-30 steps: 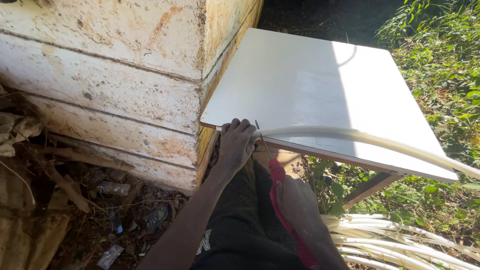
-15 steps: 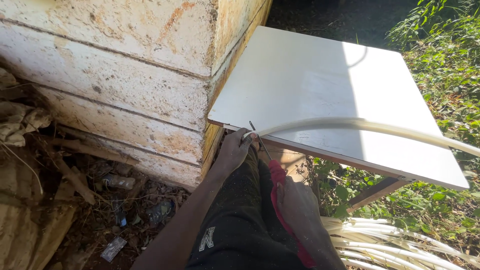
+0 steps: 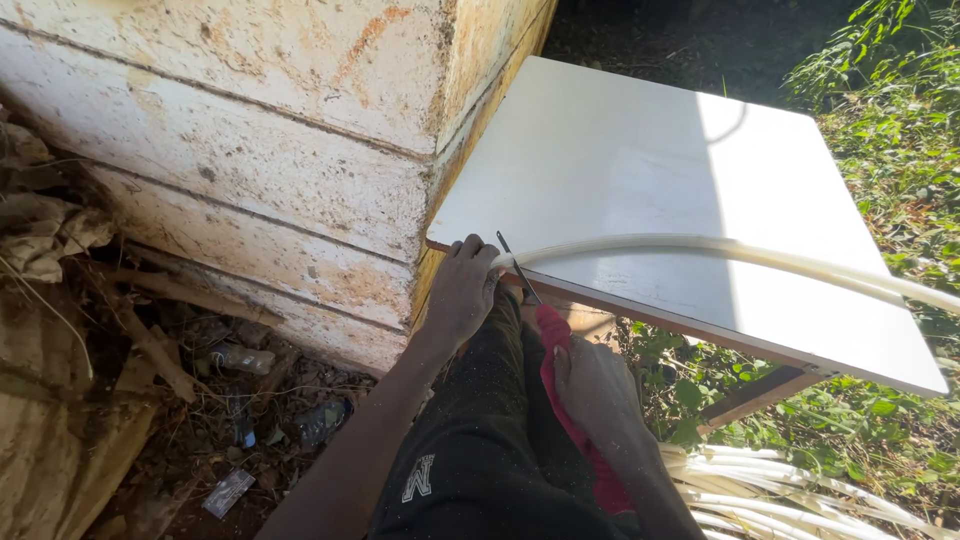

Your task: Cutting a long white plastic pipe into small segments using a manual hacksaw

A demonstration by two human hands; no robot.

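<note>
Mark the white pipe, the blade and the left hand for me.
white pipe point(image 3: 720, 250): head view, middle of its length over the board.
blade point(image 3: 517, 266): head view, thin dark strip beside the pipe end.
left hand point(image 3: 462, 290): head view, back of the hand.

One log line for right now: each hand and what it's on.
left hand: gripping white strip end on white board | right hand: holding red-handled blade at strip end | wall: beside board
</note>
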